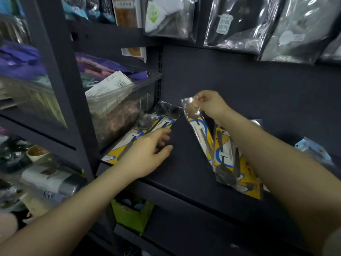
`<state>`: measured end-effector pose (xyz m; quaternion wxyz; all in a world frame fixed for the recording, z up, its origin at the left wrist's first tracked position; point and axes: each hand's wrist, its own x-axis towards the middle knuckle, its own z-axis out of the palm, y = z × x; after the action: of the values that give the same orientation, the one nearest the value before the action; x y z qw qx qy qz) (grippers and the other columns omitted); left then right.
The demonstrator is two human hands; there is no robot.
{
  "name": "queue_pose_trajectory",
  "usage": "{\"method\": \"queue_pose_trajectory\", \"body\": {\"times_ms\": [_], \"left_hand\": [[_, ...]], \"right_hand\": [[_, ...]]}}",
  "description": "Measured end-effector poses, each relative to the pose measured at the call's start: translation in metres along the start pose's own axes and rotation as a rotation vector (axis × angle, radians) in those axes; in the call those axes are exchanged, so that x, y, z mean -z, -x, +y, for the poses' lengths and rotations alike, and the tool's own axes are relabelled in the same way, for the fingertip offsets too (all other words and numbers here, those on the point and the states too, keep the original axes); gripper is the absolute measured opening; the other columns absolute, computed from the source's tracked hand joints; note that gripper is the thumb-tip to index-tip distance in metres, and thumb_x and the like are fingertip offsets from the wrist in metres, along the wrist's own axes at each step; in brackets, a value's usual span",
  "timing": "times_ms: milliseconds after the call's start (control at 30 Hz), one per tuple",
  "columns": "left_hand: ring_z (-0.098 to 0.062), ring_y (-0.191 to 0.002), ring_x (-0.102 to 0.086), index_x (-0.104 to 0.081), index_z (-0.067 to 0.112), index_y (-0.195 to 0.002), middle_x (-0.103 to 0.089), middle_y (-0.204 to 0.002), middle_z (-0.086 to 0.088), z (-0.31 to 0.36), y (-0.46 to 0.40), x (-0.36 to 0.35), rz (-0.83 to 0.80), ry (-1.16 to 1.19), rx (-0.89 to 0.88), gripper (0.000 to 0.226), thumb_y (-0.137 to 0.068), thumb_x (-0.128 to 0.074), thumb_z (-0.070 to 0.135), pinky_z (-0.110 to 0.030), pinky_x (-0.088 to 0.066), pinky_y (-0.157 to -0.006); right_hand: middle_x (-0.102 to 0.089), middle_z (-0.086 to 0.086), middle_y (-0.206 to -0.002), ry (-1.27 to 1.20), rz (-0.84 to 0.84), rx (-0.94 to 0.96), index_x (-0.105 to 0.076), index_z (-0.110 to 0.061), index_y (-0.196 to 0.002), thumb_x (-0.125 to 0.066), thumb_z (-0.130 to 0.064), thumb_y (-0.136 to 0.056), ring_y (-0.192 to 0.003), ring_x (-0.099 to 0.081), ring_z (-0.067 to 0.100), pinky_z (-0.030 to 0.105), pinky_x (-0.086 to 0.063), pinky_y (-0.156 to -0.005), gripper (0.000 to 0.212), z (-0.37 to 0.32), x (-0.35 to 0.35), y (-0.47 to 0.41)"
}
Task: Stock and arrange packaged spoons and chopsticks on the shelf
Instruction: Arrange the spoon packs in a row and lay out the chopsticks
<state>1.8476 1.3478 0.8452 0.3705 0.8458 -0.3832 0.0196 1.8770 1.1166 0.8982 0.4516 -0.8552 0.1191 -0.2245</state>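
On the dark shelf (184,163), the left hand (147,154) lies with its fingers loosely spread, the fingertips (165,133) resting on a yellow-and-white spoon packet (140,133) that lies flat at the left end of the shelf board; nothing is gripped. To the right, the right hand (210,105) has its thumb and fingers curled and pinching the clear top edge of a second spoon packet (198,126), which is lifted at that end and slopes down toward the shelf. Beneath and beside that packet lies a small stack of similar packets (238,174) with yellow cards, overlapping one another and partly hidden by the right forearm. Just left of the flat packet stands a clear plastic bin (118,106) filled with brownish goods and white tags, touching or almost touching the packet's upper end. Above the shelf, shiny plastic bags (239,23) hang in a row. Lower down, on the next level, sits a green box (131,215).
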Motion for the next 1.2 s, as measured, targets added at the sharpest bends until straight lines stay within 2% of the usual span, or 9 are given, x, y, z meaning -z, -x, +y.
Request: {"method": "queue_pose_trajectory", "body": {"times_ms": [233, 400, 567, 733, 800, 867, 967, 1100, 1200], "left_hand": [[-0.022, -0.102, -0.061, -0.041, 0.027, -0.128, -0.060, -0.106, 0.005, 0.020, -0.005, -0.010, 0.156, 0.394, 0.165, 0.045, -0.087, -0.053, 0.038, -0.036, -0.047, -0.089], [-0.028, -0.105, -0.060, -0.039, 0.023, -0.132, -0.065, -0.107, -0.002, 0.009, 0.022, 0.008, 0.325, -0.020, 0.229, 0.051, -0.086, -0.059, 0.029, -0.026, -0.041, -0.075], [-0.033, -0.107, -0.058, -0.047, 0.031, -0.130, -0.063, -0.118, -0.008, -0.014, 0.037, 0.016, 0.176, -0.465, 0.223, 0.046, -0.085, -0.054, 0.040, -0.037, -0.049, -0.078], [-0.041, -0.094, -0.058, -0.065, 0.019, -0.110, -0.061, -0.101, -0.016, -0.036, 0.032, 0.017, 0.148, -0.477, 0.121, 0.037, -0.081, -0.054, 0.038, -0.046, -0.052, -0.080], [-0.043, -0.099, -0.058, -0.069, 0.017, -0.102, -0.060, -0.112, -0.019, -0.043, 0.031, 0.015, 0.152, -0.539, 0.057, 0.044, -0.078, -0.044, 0.044, -0.049, -0.052, -0.082], [-0.041, -0.124, -0.046, -0.057, 0.019, -0.125, -0.045, -0.137, -0.024, -0.050, 0.029, 0.014, 0.063, -0.474, 0.030, 0.064, -0.077, -0.030, 0.052, -0.051, -0.044, -0.098], [-0.023, -0.145, -0.007, -0.005, 0.041, -0.141, -0.010, -0.157, -0.008, -0.057, 0.025, 0.018, -0.178, -0.393, 0.060, 0.079, -0.068, -0.013, 0.071, -0.039, -0.020, -0.116], [-0.022, -0.143, -0.012, -0.021, 0.043, -0.141, -0.014, -0.156, -0.003, -0.059, 0.021, 0.026, -0.270, -0.418, 0.076, 0.107, -0.048, -0.004, 0.093, -0.034, -0.018, -0.117], [-0.023, -0.138, -0.021, -0.026, 0.040, -0.141, -0.024, -0.151, 0.001, -0.058, 0.020, 0.031, -0.272, -0.495, 0.030, 0.112, -0.046, 0.001, 0.092, -0.031, -0.023, -0.113]], "right_hand": [[-0.046, 0.002, -0.063, -0.501, -0.045, 0.066, -0.047, -0.016, -0.077, -0.046, -0.007, -0.095, -0.049, -0.042, 0.010, 0.018, -0.038, -0.040, 0.020, -0.060, -0.005, 0.024], [-0.051, -0.007, -0.066, 0.085, -0.166, 0.195, -0.059, -0.010, -0.108, -0.049, -0.006, -0.088, -0.044, -0.048, 0.004, 0.020, -0.040, -0.046, 0.023, -0.047, -0.035, 0.029], [-0.070, 0.024, -0.085, 0.370, -0.348, 0.042, -0.065, 0.004, -0.085, -0.046, 0.001, -0.080, -0.056, -0.057, 0.022, 0.026, -0.047, -0.059, 0.019, -0.025, -0.070, 0.027], [-0.066, 0.023, -0.080, 0.385, -0.352, -0.089, -0.057, -0.003, -0.075, -0.046, -0.006, -0.084, -0.057, -0.053, 0.025, 0.025, -0.035, -0.043, 0.015, -0.016, -0.082, 0.017], [-0.062, 0.020, -0.076, 0.372, -0.322, -0.108, -0.054, -0.006, -0.070, -0.045, -0.006, -0.085, -0.059, -0.054, 0.027, 0.025, -0.034, -0.042, 0.018, -0.011, -0.081, 0.013], [-0.060, 0.017, -0.075, 0.332, -0.325, -0.097, -0.051, -0.009, -0.068, -0.045, -0.004, -0.087, -0.059, -0.054, 0.026, 0.026, -0.034, -0.042, 0.021, -0.009, -0.082, 0.011], [-0.057, 0.007, -0.068, 0.305, -0.347, -0.062, -0.049, -0.015, -0.066, -0.048, -0.005, -0.088, -0.053, -0.054, 0.019, 0.027, -0.040, -0.050, 0.025, -0.010, -0.079, 0.013], [-0.061, 0.005, -0.091, 0.419, -0.281, 0.090, -0.063, -0.010, -0.089, -0.059, -0.015, -0.087, -0.082, -0.058, 0.019, 0.027, -0.043, -0.077, 0.006, -0.007, -0.056, 0.019], [-0.057, 0.011, -0.116, 0.591, -0.251, 0.148, -0.061, -0.006, -0.111, -0.058, -0.016, -0.088, -0.109, -0.054, 0.024, 0.024, -0.037, -0.090, 0.025, 0.002, -0.027, 0.021]]}}
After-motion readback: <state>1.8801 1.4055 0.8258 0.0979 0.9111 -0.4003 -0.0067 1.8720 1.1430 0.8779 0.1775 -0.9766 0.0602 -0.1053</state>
